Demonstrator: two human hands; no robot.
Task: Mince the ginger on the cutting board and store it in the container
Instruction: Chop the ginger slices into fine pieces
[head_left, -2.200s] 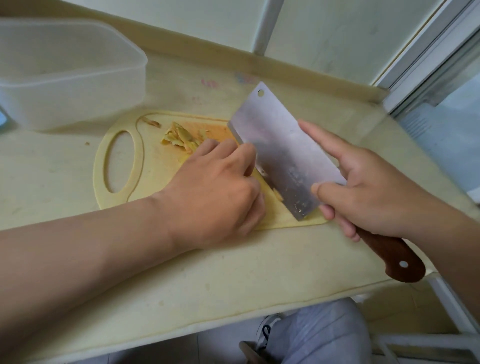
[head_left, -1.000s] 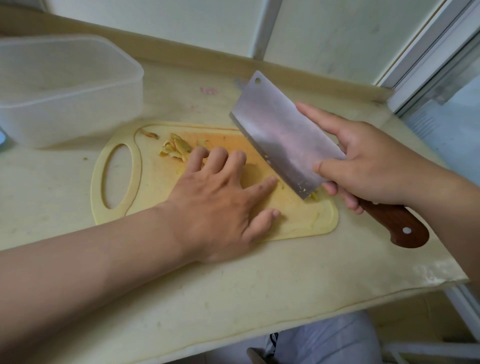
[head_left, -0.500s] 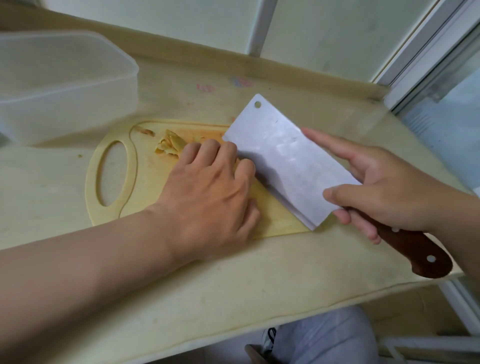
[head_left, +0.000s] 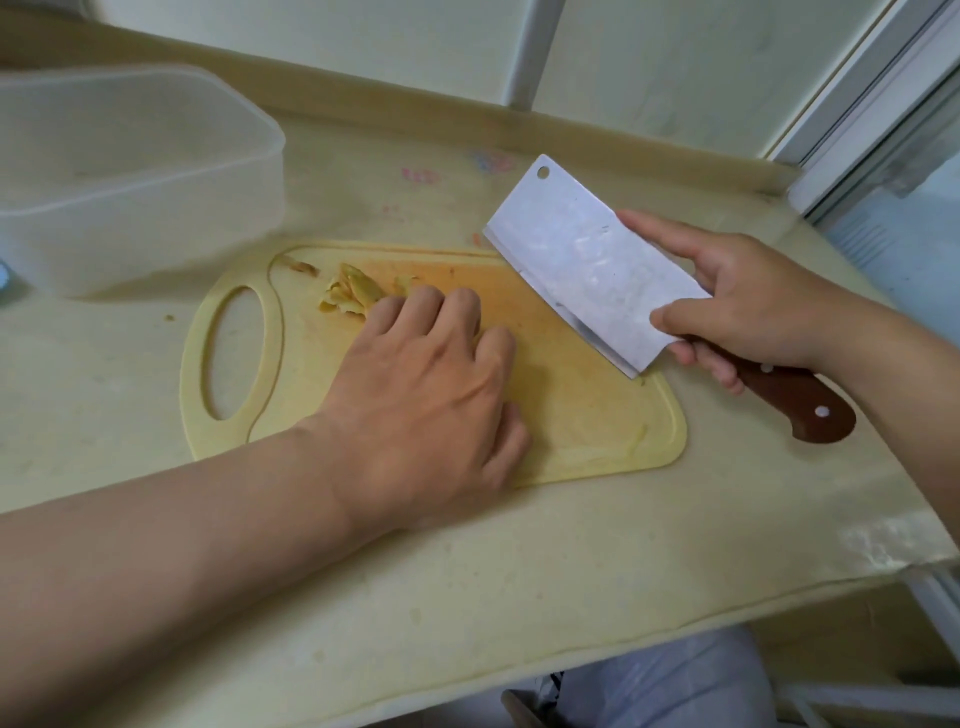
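Here the left hand lies on the yellow cutting board, back upward. Its fingers are bent so that their tips are hidden below the knuckles. I cannot tell if it holds a piece under them or only presses on the board.

Just beyond the knuckles, to the far left, a small heap of ginger strips shows on the board, partly covered by the fingers. One loose brown scrap lies near the board's far-left corner.

The right hand grips the cleaver. The thumb presses the near face of the blade and the forefinger stretches along its far side. The other fingers curl round the wooden handle, whose end sticks out to the near right. The blade is tilted, with its cutting edge turned toward the left hand and apart from it. Whether the edge touches the board is hard to see.

The translucent plastic container stands on the tabletop at the far left. It is cut off by the frame edge, and its inside is too blurred to read. A blue thing shows only as a sliver at the left edge.
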